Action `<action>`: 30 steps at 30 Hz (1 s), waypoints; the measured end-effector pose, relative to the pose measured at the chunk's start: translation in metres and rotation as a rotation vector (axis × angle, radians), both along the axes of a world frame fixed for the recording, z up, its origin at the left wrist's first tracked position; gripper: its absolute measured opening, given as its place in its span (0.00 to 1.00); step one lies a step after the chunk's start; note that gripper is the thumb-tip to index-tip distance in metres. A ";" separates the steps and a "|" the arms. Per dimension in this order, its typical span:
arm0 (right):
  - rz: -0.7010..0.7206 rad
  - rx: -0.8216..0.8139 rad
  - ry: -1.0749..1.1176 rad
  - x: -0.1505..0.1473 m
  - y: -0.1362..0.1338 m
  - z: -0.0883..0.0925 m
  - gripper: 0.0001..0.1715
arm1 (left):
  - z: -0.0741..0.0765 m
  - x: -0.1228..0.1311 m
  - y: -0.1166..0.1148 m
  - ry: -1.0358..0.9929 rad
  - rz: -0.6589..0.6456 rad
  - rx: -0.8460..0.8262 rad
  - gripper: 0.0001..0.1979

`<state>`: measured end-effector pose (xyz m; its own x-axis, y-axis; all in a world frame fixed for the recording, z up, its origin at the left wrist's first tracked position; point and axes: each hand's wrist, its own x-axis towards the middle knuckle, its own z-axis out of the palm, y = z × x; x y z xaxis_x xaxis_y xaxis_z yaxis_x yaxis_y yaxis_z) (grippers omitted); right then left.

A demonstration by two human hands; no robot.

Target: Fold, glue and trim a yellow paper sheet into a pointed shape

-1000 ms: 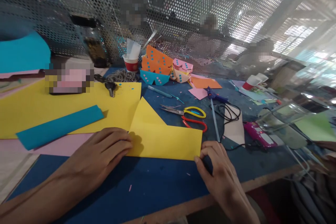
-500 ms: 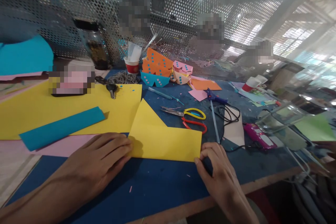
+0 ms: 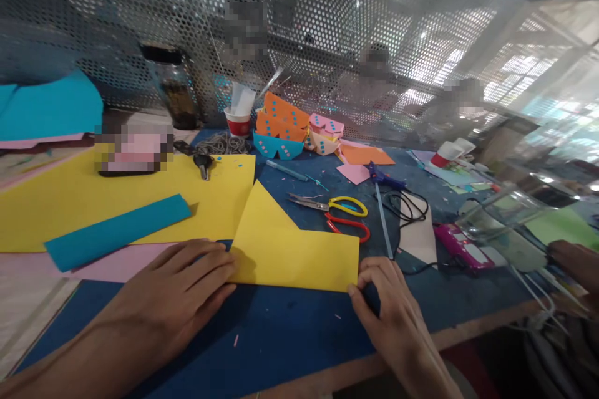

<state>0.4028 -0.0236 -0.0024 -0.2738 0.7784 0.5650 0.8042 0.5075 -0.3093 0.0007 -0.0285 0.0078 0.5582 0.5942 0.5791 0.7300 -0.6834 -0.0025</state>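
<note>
A folded yellow paper (image 3: 290, 248) with a pointed flap at its upper left lies on the blue table top (image 3: 281, 336). My left hand (image 3: 180, 290) lies flat beside it, fingers stretched out, fingertips touching its left edge. My right hand (image 3: 388, 305) is at the paper's lower right corner, thumb and fingers curled and pinching that corner. Just beyond the paper lie scissors with yellow and red handles (image 3: 339, 215).
A large yellow sheet (image 3: 93, 199) with a teal strip (image 3: 116, 230) on it lies at the left over pink paper. Folded orange, pink and teal paper shapes (image 3: 290, 128), a red cup (image 3: 238, 121), a jar (image 3: 175, 90), a blue glue gun (image 3: 384, 181) and a pink tool (image 3: 461, 246) stand further back. Another person's hand (image 3: 578, 262) shows at right.
The view has shifted slightly, so everything sits a little lower in the picture. Both hands keep their places at the yellow paper's edges.
</note>
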 end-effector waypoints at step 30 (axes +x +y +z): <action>0.001 -0.016 0.004 0.001 0.002 -0.003 0.13 | -0.023 -0.013 -0.013 0.140 0.053 0.012 0.26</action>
